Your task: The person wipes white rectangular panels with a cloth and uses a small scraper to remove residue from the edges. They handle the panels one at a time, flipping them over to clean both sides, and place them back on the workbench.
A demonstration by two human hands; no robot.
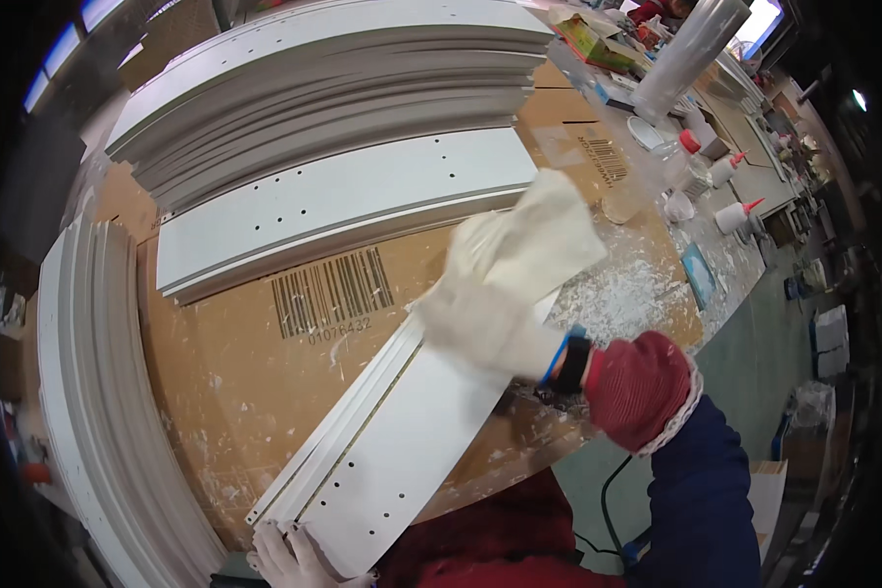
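My right hand [480,318], in a white glove and smeared by motion, is closed on a cream cloth [549,240] over the far end of a white panel [416,416]. The panel lies slanted across the cardboard, with a grooved long edge and several small dark holes near its close end. At that end my left hand [289,557] grips the panel's edge, its fingertips on the grooved side. Beyond them lie more drilled white panels [353,201], and behind these a tall stack of panels [343,98].
Another stack of panels [118,392] stands along the left side. The cardboard [235,392] under the work carries a barcode and, at right, white flakes [622,299]. Red-capped bottles [733,216] and a roll of clear film [691,59] stand at the far right.
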